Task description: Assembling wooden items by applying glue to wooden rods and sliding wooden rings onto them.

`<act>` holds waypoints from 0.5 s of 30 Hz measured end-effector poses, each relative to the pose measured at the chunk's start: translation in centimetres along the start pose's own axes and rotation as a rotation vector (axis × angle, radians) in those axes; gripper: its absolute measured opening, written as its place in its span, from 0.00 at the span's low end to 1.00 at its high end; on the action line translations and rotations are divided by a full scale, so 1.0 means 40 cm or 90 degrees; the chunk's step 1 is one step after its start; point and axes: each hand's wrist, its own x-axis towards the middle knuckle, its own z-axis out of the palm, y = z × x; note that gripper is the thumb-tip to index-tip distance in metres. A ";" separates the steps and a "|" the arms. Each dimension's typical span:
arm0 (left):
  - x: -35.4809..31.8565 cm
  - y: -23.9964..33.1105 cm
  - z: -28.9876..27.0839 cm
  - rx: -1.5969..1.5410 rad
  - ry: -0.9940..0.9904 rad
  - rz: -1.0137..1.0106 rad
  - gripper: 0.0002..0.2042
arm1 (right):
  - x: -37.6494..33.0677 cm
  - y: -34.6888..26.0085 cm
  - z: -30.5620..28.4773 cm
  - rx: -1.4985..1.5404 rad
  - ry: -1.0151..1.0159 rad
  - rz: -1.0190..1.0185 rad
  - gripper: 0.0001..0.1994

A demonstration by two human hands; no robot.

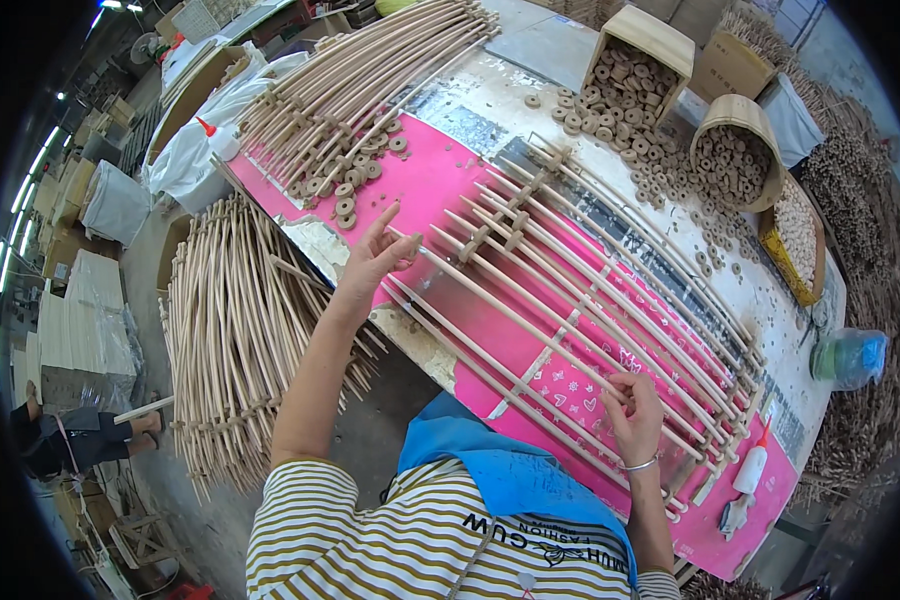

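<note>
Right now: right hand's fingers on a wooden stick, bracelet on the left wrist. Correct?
Not quite: the bracelet is on the right wrist, as the head view shows. The right hand does have its fingers on a wooden stick.

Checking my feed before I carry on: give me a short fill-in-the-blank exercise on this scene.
1. The hand wearing a bracelet, fingers on a rod, is the person's ____ one.
2. The sheet printed with hearts is ____.
3. The bottle nearest that hand has a ____ tip.
4. Rings spill from ____ tipped tubs.

Missing words: right; pink; red; two.
</note>
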 end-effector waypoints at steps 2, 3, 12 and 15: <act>-0.006 -0.003 0.007 0.009 0.000 -0.004 0.40 | 0.000 0.003 0.003 0.004 0.007 0.030 0.06; -0.007 -0.005 0.010 0.017 0.001 -0.006 0.40 | -0.001 0.011 0.005 -0.027 0.015 0.002 0.06; -0.018 -0.019 0.041 0.042 0.040 -0.016 0.50 | -0.014 0.007 0.027 -0.030 0.060 0.016 0.04; -0.031 -0.024 0.046 0.057 0.041 -0.010 0.51 | -0.011 0.031 0.030 -0.119 0.048 -0.070 0.05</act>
